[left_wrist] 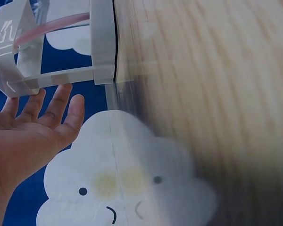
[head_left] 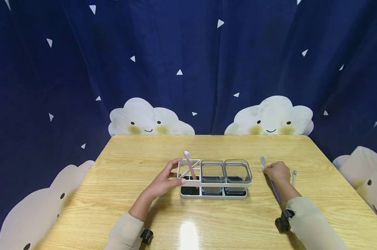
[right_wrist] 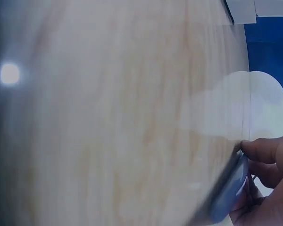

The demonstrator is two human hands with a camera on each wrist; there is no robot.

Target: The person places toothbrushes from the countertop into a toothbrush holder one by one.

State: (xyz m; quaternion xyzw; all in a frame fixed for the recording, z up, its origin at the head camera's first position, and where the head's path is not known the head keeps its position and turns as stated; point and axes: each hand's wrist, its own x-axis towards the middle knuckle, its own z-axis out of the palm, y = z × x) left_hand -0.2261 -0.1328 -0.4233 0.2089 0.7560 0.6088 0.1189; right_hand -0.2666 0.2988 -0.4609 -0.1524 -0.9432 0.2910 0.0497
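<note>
A white toothbrush holder [head_left: 188,196] stands in the middle of the table, with a pink toothbrush [head_left: 190,166] leaning in its divided left section. Two clear cups [head_left: 212,170] sit in the other sections. My left hand [head_left: 164,180] holds the holder's left end, thumb on the front rail and fingers at the side and back; the left wrist view shows its fingertips against the end frame [left_wrist: 66,75]. To the right, my right hand [head_left: 277,172] pinches a purple toothbrush [head_left: 275,191] by its upper part, close over the table. Its bristle head points away from me.
A greyish-white toothbrush [head_left: 294,176] lies right of my right hand, partly hidden by the wrist. The wooden table [head_left: 138,149] ends at the back against a dark blue curtain [head_left: 163,52] printed with clouds and triangles.
</note>
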